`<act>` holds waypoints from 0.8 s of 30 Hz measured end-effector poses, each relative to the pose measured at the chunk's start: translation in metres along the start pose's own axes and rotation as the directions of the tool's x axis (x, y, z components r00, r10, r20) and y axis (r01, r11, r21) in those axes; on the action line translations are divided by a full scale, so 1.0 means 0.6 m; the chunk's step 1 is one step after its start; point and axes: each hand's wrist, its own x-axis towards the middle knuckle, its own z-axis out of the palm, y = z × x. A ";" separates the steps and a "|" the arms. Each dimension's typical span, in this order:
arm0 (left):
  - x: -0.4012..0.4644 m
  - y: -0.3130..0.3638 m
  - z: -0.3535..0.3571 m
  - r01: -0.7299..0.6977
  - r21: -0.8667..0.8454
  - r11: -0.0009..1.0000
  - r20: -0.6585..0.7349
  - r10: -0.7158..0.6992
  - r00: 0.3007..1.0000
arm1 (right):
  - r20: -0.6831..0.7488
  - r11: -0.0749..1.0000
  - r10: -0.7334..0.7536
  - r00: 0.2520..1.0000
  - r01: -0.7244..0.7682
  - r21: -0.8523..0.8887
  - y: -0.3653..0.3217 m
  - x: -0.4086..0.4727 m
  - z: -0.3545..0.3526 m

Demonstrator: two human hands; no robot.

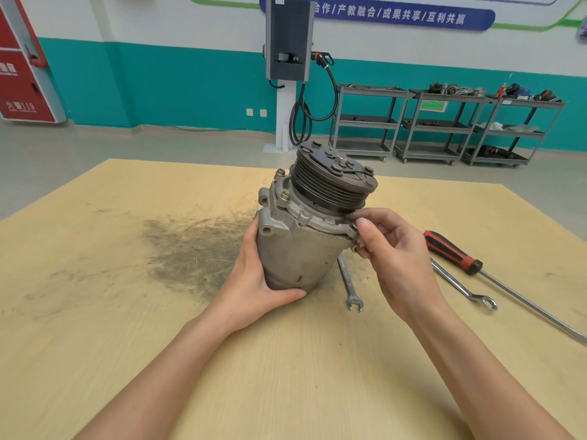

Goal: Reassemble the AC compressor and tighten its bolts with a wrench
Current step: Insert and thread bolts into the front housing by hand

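Compressor (305, 230) between both hands, wrench (349, 281) and screwdriver (452, 252) alongside.

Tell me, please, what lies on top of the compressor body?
A black grooved pulley with its clutch plate sits on the compressor body. The right hand covers the flange edge, so any bolt under its fingers cannot be seen.

Tabletop (95, 312), light wood, bore a dark smudge (193, 249). Red-and-black screwdriver (452, 252) lay at right. Three grey shelf carts (444, 125) held loose parts along the teal wall. Wall-mounted charger (289, 39) with black cable; red cabinet (22, 74).
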 end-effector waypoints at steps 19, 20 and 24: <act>0.001 -0.003 0.002 -0.014 0.007 1.000 -0.005 0.014 1.000 | -0.132 0.997 0.008 0.991 -0.019 -0.080 -0.002 0.000 0.015; 0.001 -0.003 0.002 -0.017 0.008 1.000 -0.004 0.017 1.000 | -0.112 0.998 -0.002 0.994 -0.005 -0.065 -0.002 -0.001 0.013; 0.003 -0.005 0.002 -0.016 0.003 1.000 -0.003 0.016 1.000 | -0.065 0.998 -0.035 0.997 0.031 -0.058 -0.003 -0.003 0.014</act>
